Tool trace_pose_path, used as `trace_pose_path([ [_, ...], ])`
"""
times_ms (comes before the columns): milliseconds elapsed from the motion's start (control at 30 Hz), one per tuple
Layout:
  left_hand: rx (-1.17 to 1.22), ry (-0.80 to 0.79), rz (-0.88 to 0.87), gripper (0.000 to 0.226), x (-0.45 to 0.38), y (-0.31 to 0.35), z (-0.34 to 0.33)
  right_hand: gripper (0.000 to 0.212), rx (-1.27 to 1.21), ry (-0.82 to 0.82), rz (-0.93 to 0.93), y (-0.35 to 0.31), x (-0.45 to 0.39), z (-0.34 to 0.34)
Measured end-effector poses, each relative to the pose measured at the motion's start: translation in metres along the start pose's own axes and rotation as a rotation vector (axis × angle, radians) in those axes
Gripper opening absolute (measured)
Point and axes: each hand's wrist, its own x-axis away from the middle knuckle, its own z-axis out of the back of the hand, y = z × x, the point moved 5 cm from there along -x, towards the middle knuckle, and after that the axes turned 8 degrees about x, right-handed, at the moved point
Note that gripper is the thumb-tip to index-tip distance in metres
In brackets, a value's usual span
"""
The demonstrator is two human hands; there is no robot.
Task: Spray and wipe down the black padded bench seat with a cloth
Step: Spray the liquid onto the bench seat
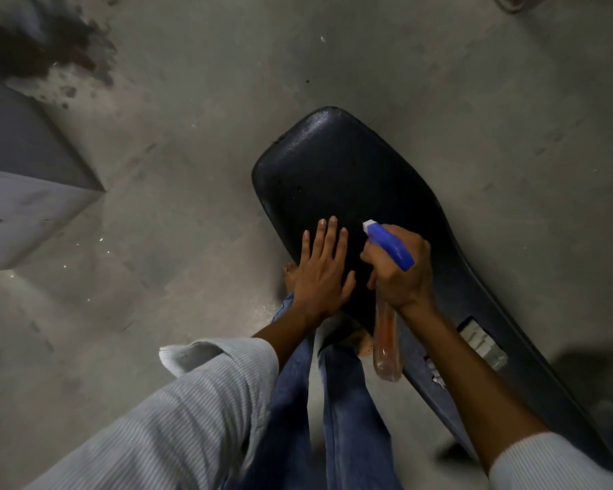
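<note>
Black padded bench seat (337, 178) running from the centre of the frame down toward the lower right, wide rounded end uppermost, surface dull and lightly textured. Torn patch of covering (482, 343) at lower right, pale padding exposed. Spray bottle (390, 277) just right of centre: blue trigger head with white nozzle aimed up-left at the seat, clear body of orange liquid hanging below the grip. Right hand (402, 274) wrapped round the bottle neck, fingers (368, 258) curled at the trigger. Left hand (321, 268) laid flat on the near edge of the seat, fingers straight and slightly spread, holding nothing. No cloth anywhere in view.

Likely step: wetting the seat ahead of the wipe. Best done with the nozzle held off the surface and tilted across it, short squeezes, working from the near edge toward the far rounded end for even cover. Better to slide the flat hand clear of the spray line, keeping it low on the edge only to steady the seat. Worth sparing the torn patch, since exposed padding would probably soak up liquid. Cloth to be fetched before the film dries.

Around it: blue jeans (354, 419) below, grey concrete floor (192, 136), a dark stain (39, 51) at upper left.
</note>
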Motion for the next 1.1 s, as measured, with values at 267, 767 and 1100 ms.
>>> trace_pose_path([
  [267,-0.067,0.015,-0.067,0.084,-0.003,0.003,0.002,0.025,-0.034,0.119,-0.067,0.009,-0.006,0.014],
  [767,-0.16,0.072,-0.187,0.083,-0.02,0.012,-0.004,0.029,-0.124,0.282,-0.2,0.045,0.025,0.045],
  [1100,-0.187,0.063,-0.235,0.083,-0.022,0.029,-0.011,0.035,-0.147,0.423,-0.345,0.087,0.063,0.074],
])
